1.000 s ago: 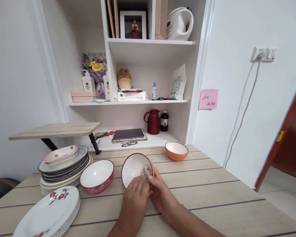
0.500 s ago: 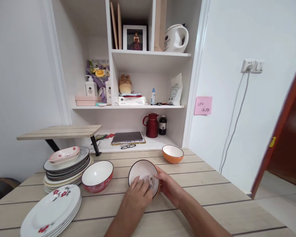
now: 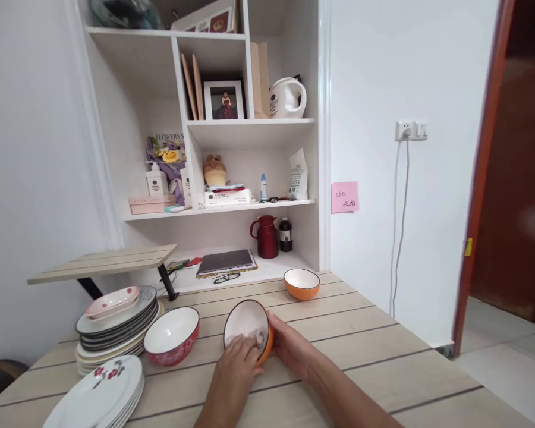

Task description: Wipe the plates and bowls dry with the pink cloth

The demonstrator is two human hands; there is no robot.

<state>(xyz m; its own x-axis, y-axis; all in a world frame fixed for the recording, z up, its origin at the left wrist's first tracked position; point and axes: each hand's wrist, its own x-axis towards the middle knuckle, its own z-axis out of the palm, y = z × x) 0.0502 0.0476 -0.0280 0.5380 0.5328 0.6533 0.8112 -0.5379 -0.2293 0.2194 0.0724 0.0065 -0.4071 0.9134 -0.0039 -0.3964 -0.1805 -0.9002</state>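
Note:
An orange bowl (image 3: 248,318) with a white inside and dark rim is tilted toward me above the table. My right hand (image 3: 288,345) grips it by its right outer side. Inside the bowl, my left hand (image 3: 238,362) presses a crumpled greyish cloth (image 3: 261,337) against the inner wall, fingers bent over it. The cloth is mostly covered by the fingers. To the left sits a red-patterned bowl (image 3: 172,333); a second orange bowl (image 3: 302,284) stands farther back on the right.
Stacked plates (image 3: 116,324) with a small pink dish (image 3: 112,302) on top stand at left. Nearer are flowered white plates (image 3: 100,392). Behind them is a raised wooden stand (image 3: 102,261). A laptop (image 3: 226,261), glasses (image 3: 227,278) and red jug (image 3: 267,236) occupy the back shelf.
The camera view has tilted up and swung right. In my hands the orange bowl is tipped more on its side, and my left hand has moved lower in it.

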